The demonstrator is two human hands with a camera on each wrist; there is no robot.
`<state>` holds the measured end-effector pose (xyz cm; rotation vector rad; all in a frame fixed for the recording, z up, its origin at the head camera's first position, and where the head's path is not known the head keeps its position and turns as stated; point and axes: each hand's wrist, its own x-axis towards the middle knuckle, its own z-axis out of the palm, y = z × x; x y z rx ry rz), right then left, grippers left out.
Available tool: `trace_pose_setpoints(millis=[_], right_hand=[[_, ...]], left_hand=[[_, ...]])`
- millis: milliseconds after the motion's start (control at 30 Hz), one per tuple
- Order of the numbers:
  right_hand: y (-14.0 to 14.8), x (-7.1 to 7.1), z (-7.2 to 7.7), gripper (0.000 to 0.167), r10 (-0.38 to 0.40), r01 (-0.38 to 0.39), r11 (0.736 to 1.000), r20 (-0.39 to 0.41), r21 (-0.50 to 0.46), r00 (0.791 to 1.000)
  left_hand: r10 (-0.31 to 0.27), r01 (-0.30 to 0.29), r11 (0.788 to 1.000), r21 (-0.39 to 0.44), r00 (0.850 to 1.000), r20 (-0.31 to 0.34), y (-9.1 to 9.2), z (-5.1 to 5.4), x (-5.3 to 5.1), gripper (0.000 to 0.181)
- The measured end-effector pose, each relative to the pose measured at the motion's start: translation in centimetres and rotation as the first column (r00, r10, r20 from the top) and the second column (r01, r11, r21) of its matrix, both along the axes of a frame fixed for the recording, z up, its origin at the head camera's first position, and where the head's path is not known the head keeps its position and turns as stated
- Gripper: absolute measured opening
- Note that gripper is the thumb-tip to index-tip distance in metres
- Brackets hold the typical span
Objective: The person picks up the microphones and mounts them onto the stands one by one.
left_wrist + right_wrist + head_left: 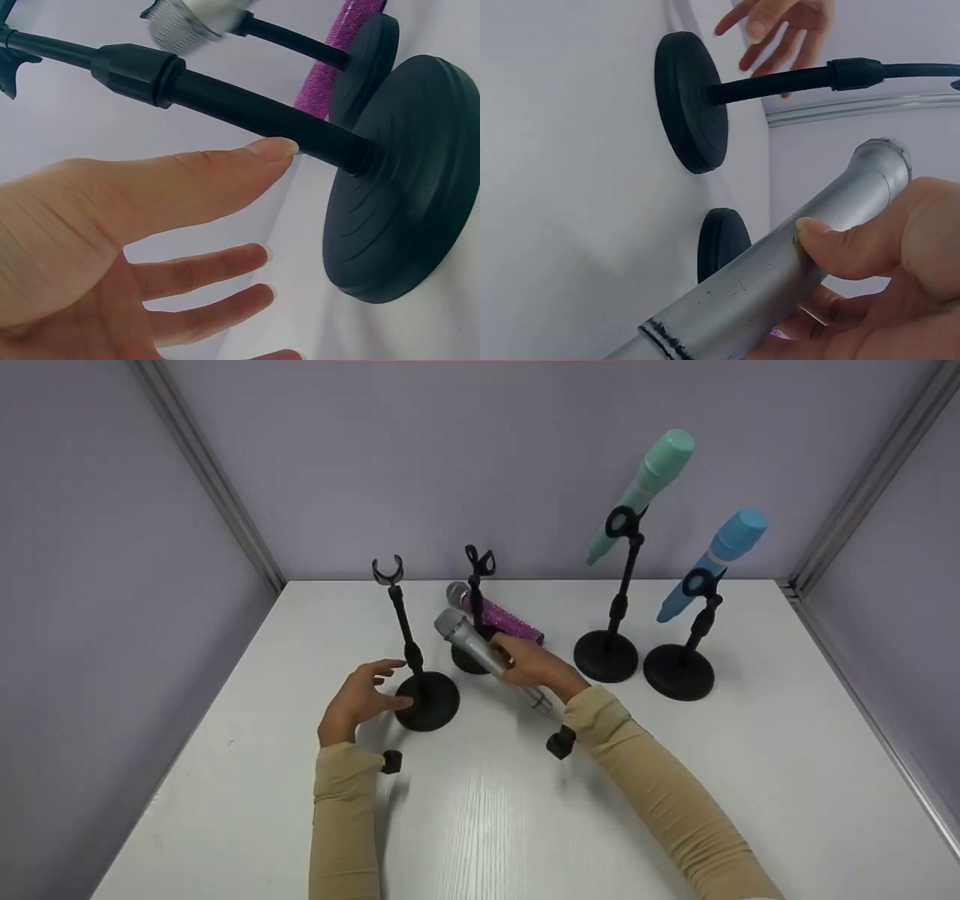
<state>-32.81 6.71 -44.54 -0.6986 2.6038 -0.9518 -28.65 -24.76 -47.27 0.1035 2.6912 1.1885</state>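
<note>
Wears tan sleeves (345, 802), with a small black box (392, 761) by each wrist. Holds the left hand (355, 703) close beside the pole and round foot of a black stand (413, 652) with a C-shaped top, fingers loose and spread; cannot tell if touching it. Grips a silver microphone (478, 649) with the bent fingers of the right hand (534, 661), slanted over the white surface (480, 825), bumpy head pointing back and left. To the right, a blue microphone (706, 567), tilted in the ring clip of a short stand (702, 625). A bit farther, behind the silver microphone, a middle stand (476, 601) with a two-loop clip on top. Next to the blue one, a green microphone (637, 497), tilted the same way on a taller stand (619, 606). Just behind the middle stand, a sparkly pink microphone (511, 622). Behind it all, a pale wall (480, 450)
</note>
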Motion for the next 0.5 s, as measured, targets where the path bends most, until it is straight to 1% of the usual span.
trace_pose_setpoints(millis=[133, 267, 333, 500], right_hand=[[0.9, 0.0, 0.1, 0.053, 0.012, -0.011, 0.996, 0.007, -0.086, 1.000], [1.7, 0.0, -0.1, 0.052, 0.002, -0.004, 0.988, -0.009, -0.156, 1.000], [2.0, 0.1, -0.2, 0.052, -0.008, 0.003, 0.984, -0.027, -0.178, 1.000], [2.6, 0.4, -0.3, 0.053, -0.026, 0.013, 0.976, -0.056, -0.219, 0.998]], left_hand=[[0.008, -0.008, 1.000, 0.009, 1.000, 0.011, 0.4, -0.5, -0.3, 0.069], [0.003, -0.004, 1.000, 0.006, 1.000, 0.011, 0.8, -1.0, -0.7, 0.065], [0.003, -0.003, 1.000, 0.002, 1.000, 0.010, 1.0, -1.2, -0.9, 0.062], [0.026, -0.026, 1.000, 0.011, 1.000, 0.014, 1.3, -1.6, -1.1, 0.055]])
